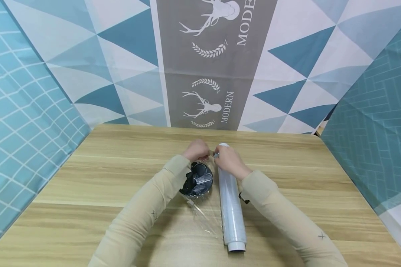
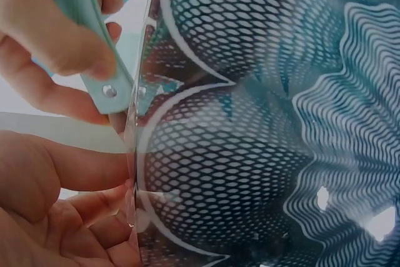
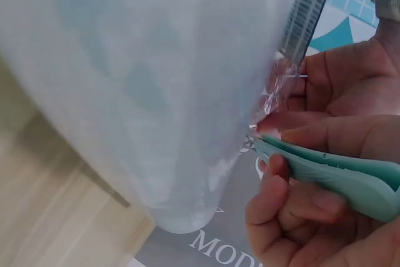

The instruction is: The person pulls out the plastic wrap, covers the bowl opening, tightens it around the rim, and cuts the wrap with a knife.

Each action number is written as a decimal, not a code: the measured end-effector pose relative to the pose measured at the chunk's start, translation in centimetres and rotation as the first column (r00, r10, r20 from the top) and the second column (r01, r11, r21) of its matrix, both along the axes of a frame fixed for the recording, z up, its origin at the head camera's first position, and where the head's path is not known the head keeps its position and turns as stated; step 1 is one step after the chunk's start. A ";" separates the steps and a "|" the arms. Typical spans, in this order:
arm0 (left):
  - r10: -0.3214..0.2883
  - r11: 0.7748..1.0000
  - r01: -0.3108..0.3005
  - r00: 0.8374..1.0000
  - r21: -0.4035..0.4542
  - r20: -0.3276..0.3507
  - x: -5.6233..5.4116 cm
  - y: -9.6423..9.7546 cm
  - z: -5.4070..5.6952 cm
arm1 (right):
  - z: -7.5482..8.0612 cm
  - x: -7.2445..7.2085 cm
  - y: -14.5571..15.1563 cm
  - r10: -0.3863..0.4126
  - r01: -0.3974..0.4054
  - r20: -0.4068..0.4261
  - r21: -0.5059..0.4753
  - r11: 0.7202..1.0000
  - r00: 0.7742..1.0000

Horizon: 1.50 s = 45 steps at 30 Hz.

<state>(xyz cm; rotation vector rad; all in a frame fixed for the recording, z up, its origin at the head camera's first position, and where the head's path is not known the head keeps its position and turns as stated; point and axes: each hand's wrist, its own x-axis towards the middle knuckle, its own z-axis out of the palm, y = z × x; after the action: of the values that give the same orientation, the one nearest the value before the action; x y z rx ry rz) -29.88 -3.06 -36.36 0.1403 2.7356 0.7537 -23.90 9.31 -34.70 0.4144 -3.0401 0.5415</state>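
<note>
A dark bowl (image 1: 204, 177) with a white mesh-and-wave pattern (image 2: 219, 148) stands on the table, with clear cling film (image 1: 204, 218) stretched over it. The film runs from a long roll of cling film (image 1: 233, 211) lying just right of the bowl. My left hand (image 1: 198, 149) pinches gathered film at the bowl's far side. Close by, over the roll's far end, my right hand (image 1: 230, 161) grips a mint-green folding knife (image 3: 331, 176) by its handle. The knife's pivot end touches the film beside the left fingers (image 2: 94, 167). Most of the blade is hidden.
The wood-grain table (image 1: 87, 178) extends to both sides. A patterned cloth (image 1: 214, 66) hangs behind its far edge. Blue tiled-print cloths stand at the left (image 1: 23, 96) and right (image 1: 377, 122).
</note>
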 end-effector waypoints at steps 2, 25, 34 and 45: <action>0.004 0.999 -0.004 1.000 0.050 0.003 0.7 0.0 0.5 | 0.2 -0.4 -0.1 0.001 -0.002 0.032 0.015 1.000 0.999; -0.042 0.974 0.048 0.999 0.223 -0.030 1.3 -1.0 0.6 | 0.9 0.2 1.0 0.026 -0.024 0.121 -0.017 1.000 0.992; -0.038 0.972 0.040 0.999 0.230 -0.013 1.5 -1.0 0.9 | 1.4 1.6 1.4 0.037 -0.036 0.151 -0.012 0.999 0.988; -0.017 0.937 0.009 1.000 0.349 0.020 1.4 -0.7 0.8 | 1.0 1.9 1.2 0.020 -0.013 0.205 -0.035 0.999 0.979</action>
<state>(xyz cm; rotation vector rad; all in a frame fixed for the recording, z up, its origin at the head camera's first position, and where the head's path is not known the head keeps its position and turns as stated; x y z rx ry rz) -28.46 -3.77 -35.55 0.2237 2.5502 1.2247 -21.99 10.52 -33.70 0.4071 -3.2207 0.6763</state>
